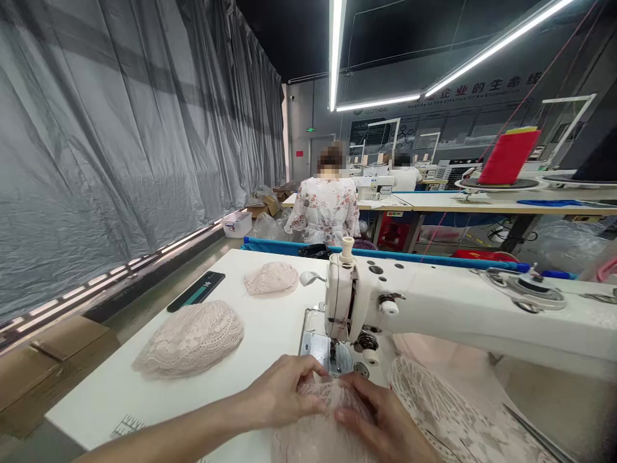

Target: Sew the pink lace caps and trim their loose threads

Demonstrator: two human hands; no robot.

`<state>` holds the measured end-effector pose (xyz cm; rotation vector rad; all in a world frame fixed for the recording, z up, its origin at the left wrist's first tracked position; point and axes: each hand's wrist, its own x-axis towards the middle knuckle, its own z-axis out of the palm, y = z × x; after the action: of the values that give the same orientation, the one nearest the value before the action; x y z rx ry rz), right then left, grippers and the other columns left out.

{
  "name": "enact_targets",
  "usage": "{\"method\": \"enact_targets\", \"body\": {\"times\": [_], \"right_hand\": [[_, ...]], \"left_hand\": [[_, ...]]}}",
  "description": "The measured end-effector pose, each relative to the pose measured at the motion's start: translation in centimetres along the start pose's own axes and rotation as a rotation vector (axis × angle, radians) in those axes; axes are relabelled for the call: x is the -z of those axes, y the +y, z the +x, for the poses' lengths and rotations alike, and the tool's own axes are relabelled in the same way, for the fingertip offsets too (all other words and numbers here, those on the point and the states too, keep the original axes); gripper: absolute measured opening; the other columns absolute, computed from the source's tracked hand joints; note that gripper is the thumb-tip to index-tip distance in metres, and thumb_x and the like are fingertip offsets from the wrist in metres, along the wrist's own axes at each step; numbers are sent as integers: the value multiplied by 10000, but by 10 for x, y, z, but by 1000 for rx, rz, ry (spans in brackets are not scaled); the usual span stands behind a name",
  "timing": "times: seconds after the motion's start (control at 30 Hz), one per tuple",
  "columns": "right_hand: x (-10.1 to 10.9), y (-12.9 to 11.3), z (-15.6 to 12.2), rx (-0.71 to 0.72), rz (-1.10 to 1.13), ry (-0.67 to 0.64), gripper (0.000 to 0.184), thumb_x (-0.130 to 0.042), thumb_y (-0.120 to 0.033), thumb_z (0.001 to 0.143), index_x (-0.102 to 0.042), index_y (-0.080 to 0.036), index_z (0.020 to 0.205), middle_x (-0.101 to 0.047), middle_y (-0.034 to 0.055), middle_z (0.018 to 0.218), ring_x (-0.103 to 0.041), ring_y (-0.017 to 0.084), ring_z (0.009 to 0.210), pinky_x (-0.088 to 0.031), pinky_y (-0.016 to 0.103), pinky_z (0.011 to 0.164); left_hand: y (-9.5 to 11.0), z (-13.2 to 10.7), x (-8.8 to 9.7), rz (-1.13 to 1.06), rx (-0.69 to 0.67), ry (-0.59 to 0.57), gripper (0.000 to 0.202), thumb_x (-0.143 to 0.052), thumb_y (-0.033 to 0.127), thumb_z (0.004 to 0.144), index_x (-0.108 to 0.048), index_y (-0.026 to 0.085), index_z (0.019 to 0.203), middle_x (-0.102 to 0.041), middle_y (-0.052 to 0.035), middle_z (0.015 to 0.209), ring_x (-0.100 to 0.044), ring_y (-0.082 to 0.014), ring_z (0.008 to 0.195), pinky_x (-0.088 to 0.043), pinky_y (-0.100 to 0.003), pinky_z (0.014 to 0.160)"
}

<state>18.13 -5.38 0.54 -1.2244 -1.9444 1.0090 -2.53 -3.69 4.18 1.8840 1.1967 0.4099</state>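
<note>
A piece of pale pink lace fabric [322, 434] lies in front of the sewing machine [434, 302], its far edge close to the needle and presser foot [333, 350]. My left hand [282, 392] pinches the lace from the left, thumb nearest me. From the right, my right hand [378, 418] grips the same lace with its fingers curled over it. Whether the cloth reaches under the presser foot cannot be made out. More pink lace [448, 405] spreads beneath the machine arm, to the right of my right hand.
Two lace piles, one large [193, 341] and one small [272, 278], sit on the white table [260, 321] near a dark phone [196, 291]. Tweezers or scissors [535, 431] lie at lower right. A person in a floral top [325, 206] sits ahead. Cardboard boxes [53, 366] stand left.
</note>
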Motion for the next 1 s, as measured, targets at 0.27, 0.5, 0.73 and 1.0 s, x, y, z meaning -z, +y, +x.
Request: {"method": "enact_targets", "body": {"times": [0.27,0.5,0.73,1.0], "right_hand": [[2,-1,-1,-99,-102,72,393,-381,-517,896,-384,-221,638,-384,-48,573,-388,133,560,-271,250,530],[-4,4,1,-13,-118,151,385,-375,-523,915,-454,-228,680,-531,-22,611,-514,151,580,-395,234,558],[-12,33,-1,43,-283,376,407,-416,-591,883,-626,-244,919,-662,30,724,-627,209,653,-477,250,523],[-9,39,10,134,-703,391,406,-325,-410,975,-611,-222,758,-595,-13,511,-541,153,400,-374,219,397]], "left_hand": [[-7,7,1,-34,28,37,73,-668,190,688,-614,158,724,-531,21,808,-477,-139,747,-320,-213,607],[-7,17,-1,-110,44,-10,302,-598,328,757,-440,156,565,-394,40,635,-378,-97,586,-242,-212,489],[-9,25,-4,-142,81,-14,281,-617,267,732,-419,163,562,-324,68,517,-332,-84,517,-223,-202,455],[-14,21,-9,181,-300,260,288,-514,56,796,-593,167,1050,-598,-66,1048,-532,-219,966,-413,-328,809]]}}
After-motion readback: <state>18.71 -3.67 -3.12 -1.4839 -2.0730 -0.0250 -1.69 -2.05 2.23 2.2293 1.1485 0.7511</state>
